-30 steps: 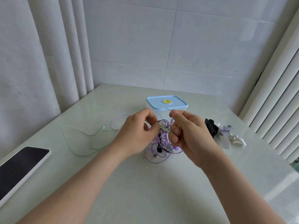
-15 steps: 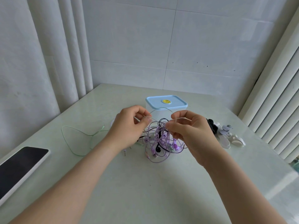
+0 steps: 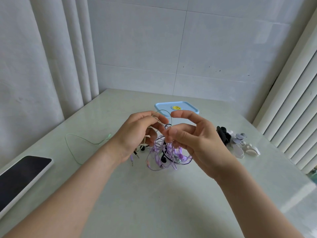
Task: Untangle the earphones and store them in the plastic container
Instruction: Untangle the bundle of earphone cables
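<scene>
A pale green surface (image 3: 154, 200) sits in a white-tiled corner. Fingers of the left hand (image 3: 139, 133) and right hand (image 3: 197, 141) clamp cables of the tangled earphones (image 3: 164, 155), which hang beneath them. Beyond the fingers stands the lidded plastic container (image 3: 176, 108), its contents hidden.

The left hand (image 3: 137, 133) and right hand (image 3: 193, 140) hide most of the clear, blue-lidded plastic container (image 3: 163, 106) and the top of the purple-and-black earphone tangle (image 3: 164, 157). The black-screened phone (image 3: 20, 177) is cut off by the left edge.

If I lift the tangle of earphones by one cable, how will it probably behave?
Probably floppy: the tangle sags in loose loops below the right hand. Likely light, being only thin cables and small buds. The green cable trailing on the table may drag along, and the plugs could snag.
</scene>
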`<state>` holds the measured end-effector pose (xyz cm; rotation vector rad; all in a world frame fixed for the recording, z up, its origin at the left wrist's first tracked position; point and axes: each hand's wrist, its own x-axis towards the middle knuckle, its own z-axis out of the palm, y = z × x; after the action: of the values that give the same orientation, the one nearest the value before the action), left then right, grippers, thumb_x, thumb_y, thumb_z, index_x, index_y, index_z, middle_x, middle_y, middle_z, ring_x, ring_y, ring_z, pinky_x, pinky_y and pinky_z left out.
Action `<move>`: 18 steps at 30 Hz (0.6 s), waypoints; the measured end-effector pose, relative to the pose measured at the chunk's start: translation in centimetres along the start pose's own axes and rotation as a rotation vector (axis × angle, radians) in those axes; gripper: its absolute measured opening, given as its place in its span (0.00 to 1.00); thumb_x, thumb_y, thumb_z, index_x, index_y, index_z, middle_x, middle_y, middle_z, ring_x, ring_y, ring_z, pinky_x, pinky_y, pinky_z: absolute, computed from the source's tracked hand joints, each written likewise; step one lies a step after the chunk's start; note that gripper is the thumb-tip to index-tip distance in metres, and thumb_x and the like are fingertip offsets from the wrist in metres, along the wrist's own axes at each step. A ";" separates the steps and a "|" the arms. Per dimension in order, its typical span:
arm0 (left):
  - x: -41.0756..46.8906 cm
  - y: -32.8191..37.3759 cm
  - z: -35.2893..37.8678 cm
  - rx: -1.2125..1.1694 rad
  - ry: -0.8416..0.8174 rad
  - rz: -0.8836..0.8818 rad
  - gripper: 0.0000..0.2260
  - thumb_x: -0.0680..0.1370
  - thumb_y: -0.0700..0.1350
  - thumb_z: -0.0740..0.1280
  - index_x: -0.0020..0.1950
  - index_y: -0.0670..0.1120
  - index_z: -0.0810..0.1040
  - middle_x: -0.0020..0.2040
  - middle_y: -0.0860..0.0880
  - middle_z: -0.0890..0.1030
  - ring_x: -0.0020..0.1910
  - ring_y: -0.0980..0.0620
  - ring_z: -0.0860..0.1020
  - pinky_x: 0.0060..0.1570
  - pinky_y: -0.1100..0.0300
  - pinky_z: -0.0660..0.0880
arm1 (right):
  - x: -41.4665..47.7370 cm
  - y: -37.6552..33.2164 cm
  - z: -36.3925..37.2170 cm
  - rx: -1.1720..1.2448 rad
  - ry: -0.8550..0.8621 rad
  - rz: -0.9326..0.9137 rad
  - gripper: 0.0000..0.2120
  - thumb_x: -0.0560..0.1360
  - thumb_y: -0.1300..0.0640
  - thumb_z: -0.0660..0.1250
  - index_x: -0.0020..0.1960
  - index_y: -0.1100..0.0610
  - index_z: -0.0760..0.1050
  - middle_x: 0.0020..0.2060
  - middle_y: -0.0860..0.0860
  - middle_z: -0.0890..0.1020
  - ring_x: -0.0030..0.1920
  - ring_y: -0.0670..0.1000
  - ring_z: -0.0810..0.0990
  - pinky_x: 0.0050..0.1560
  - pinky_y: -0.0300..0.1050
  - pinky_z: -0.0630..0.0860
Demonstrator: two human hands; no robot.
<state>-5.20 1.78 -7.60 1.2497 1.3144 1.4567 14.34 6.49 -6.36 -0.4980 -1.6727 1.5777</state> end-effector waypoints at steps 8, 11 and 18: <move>-0.3 -0.1 0.6 0.140 0.010 -0.136 0.20 0.87 0.51 0.57 0.53 0.40 0.84 0.47 0.43 0.87 0.41 0.45 0.84 0.46 0.49 0.77 | 0.4 1.0 0.2 -0.265 0.200 -0.238 0.10 0.82 0.72 0.64 0.56 0.59 0.76 0.39 0.55 0.85 0.45 0.57 0.89 0.48 0.47 0.83; -0.4 0.0 0.7 0.156 0.034 -0.143 0.19 0.87 0.51 0.58 0.53 0.40 0.83 0.45 0.43 0.84 0.37 0.43 0.84 0.44 0.49 0.77 | 0.6 0.8 0.0 -0.143 0.197 -0.207 0.10 0.83 0.74 0.60 0.56 0.62 0.75 0.37 0.56 0.82 0.46 0.59 0.88 0.50 0.51 0.83; -0.6 0.5 0.7 0.119 -0.010 -0.118 0.18 0.87 0.46 0.55 0.56 0.43 0.85 0.47 0.45 0.88 0.39 0.43 0.85 0.46 0.50 0.77 | 0.1 -1.0 0.0 0.277 0.105 0.030 0.07 0.79 0.66 0.65 0.46 0.56 0.75 0.32 0.53 0.67 0.30 0.53 0.72 0.31 0.40 0.69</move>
<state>-4.37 1.26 -7.25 1.2312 1.4610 1.3047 14.53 6.43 -5.35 -0.4538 -1.3476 1.7409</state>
